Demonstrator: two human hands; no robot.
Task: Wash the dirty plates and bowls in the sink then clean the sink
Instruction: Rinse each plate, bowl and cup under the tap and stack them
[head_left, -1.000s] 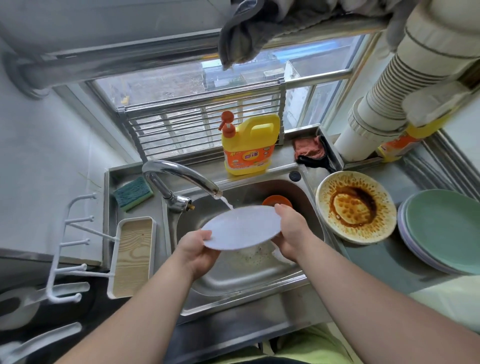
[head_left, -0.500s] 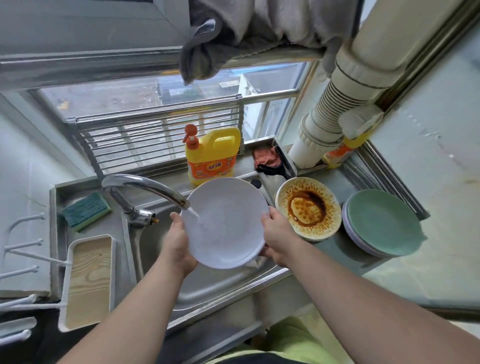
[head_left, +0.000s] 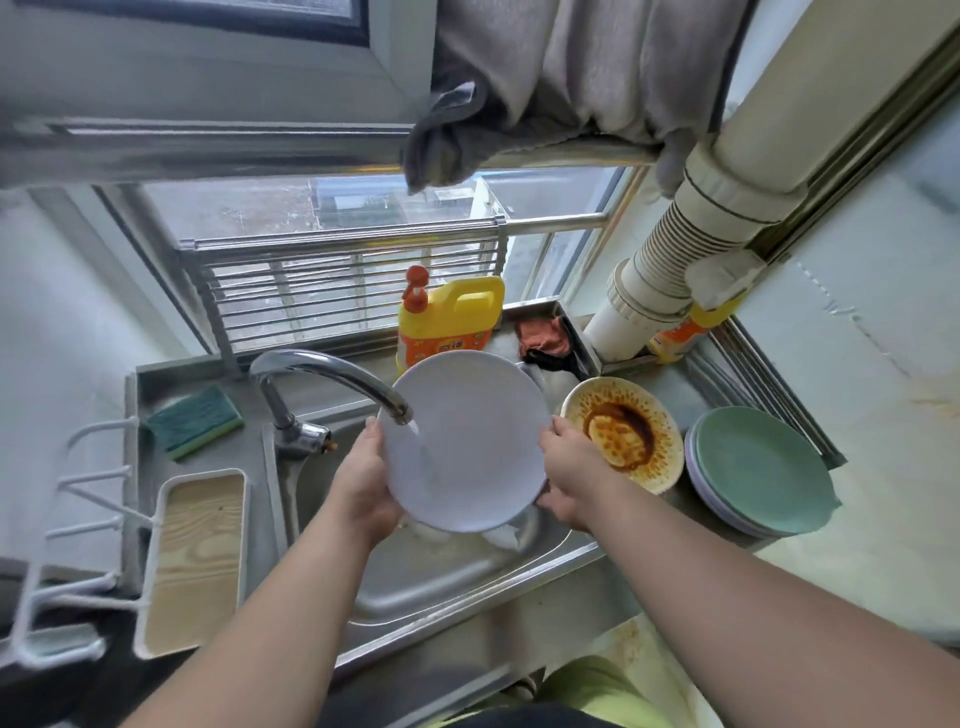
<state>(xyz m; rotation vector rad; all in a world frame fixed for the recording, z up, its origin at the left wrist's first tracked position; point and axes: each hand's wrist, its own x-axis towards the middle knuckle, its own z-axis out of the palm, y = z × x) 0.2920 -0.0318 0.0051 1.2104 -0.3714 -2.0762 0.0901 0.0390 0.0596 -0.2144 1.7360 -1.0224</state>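
Your left hand (head_left: 363, 480) and right hand (head_left: 566, 480) grip a white plate (head_left: 472, 441) under the running tap (head_left: 332, 376), above the sink (head_left: 441, 577). It seems clean; at three o'clock a sauce-stained plate (head_left: 623, 434) waits on the counter (head_left: 571, 608).

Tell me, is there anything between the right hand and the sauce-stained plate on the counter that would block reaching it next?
Nothing visible lies between them: the stained plate sits uncovered on the counter just beyond the right hand. But that hand, with the left hand, grips the white plate under the faucet.

steel counter (head_left: 566, 613), stained plate (head_left: 623, 434), green plates (head_left: 758, 470), sponge (head_left: 196, 420)
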